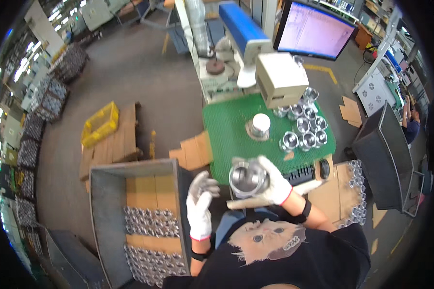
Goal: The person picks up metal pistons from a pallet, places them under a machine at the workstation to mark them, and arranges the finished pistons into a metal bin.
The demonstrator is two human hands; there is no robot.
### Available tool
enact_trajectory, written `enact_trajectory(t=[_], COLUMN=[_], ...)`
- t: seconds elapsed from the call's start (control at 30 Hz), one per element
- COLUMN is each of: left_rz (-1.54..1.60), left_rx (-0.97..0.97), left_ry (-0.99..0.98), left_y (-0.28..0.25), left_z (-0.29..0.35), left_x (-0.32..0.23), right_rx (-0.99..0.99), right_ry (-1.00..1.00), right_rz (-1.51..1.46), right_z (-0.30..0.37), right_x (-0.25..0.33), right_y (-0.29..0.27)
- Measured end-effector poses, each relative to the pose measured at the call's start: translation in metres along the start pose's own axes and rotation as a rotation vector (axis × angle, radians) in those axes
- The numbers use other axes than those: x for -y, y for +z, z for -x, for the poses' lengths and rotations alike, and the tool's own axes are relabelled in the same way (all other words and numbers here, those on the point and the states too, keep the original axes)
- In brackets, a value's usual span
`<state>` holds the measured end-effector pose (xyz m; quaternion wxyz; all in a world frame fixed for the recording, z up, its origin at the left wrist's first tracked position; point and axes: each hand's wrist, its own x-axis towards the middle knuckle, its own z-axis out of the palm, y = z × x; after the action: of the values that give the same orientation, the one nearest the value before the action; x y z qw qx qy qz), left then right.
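My right hand [276,182], in a white glove with a red cuff edge, grips a shiny, hollow, cup-shaped metal part [246,179] over the front edge of the green-covered table [226,154]. To its left, my left hand [201,204], also gloved, is raised with its fingers apart and nothing in it. On the table stands a fixture with a round white top [261,122], near a cream box-shaped machine head [281,79]. Several similar metal cups [303,126] are grouped at the table's right side.
A grey metal bin [134,168] at my left holds rows of metal parts on cardboard. A blue machine arm [243,26] and a monitor [316,30] rise behind the table. A black keyboard [299,175] lies at its front right. Dark carts [383,156] stand farther right.
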<state>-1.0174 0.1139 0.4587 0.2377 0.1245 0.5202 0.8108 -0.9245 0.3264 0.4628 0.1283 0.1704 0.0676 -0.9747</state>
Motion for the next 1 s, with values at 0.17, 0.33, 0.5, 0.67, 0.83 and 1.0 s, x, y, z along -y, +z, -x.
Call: enact_trajectory(t=[0.17, 0.33, 0.5, 0.67, 0.83, 1.0], left_rz=[-0.111, -0.147, -0.177, -0.443, -1.972, -1.573], left_rx=[-0.118, -0.164, -0.170, -0.224, -0.034, 0.201], left_ry=[-0.118, -0.156, -0.180, -0.150, -0.154, 0.356], left_y=[-0.008, -0.002, 0.003, -0.005, -0.001, 0.065], left_z=[0.001, 0.009, 0.000, -0.030, -0.102, -0.192], left_x=[0.011, 0.020, 0.022, 0.029, 0.025, 0.105], right_rx=[-0.036, 0.000, 0.028, 0.152, 0.157, -0.238], right_ry=[-0.072, 0.021, -0.042, -0.133, -0.241, -0.234], right_rz=[-0.110, -0.126, -0.156, 0.026, 0.094, -0.277], right_z=[-0.019, -0.013, -0.010, -0.003, 0.010, 0.033], right_x=[0.016, 0.018, 0.027, 0.052, 0.075, 0.073], right_y=[0.008, 0.005, 0.015, 0.017, -0.002, -0.084])
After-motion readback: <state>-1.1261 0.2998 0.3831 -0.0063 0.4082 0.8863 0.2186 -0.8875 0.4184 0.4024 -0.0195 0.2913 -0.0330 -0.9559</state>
